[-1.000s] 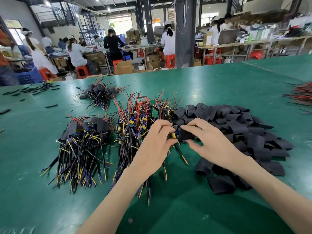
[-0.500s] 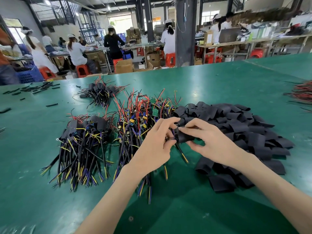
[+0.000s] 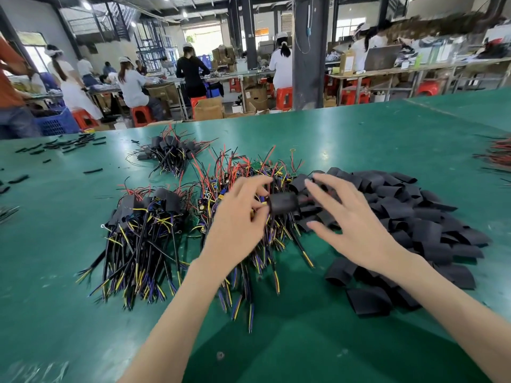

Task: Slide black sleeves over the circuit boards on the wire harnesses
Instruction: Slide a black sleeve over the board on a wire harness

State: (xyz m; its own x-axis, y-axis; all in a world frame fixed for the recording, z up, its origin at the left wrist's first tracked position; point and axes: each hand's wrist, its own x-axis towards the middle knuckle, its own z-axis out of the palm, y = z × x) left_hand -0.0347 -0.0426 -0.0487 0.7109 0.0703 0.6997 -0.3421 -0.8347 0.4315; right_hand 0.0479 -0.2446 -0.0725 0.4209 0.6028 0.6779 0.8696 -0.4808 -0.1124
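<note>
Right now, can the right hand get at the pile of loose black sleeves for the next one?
Probably yes. The right hand is open, holds nothing, and hangs over the left edge of the pile of loose black sleeves, with nothing covering them. The left hand alone pinches the sleeved harness.

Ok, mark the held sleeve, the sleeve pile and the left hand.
held sleeve [image 3: 283, 202], head view, its middle.
sleeve pile [image 3: 431, 233], head view, pile centre.
left hand [image 3: 237, 225], head view, back of hand.

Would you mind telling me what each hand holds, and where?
Left hand pinches the sleeved harness at the sleeve's end facing it; right hand is open, holding nothing.
</note>
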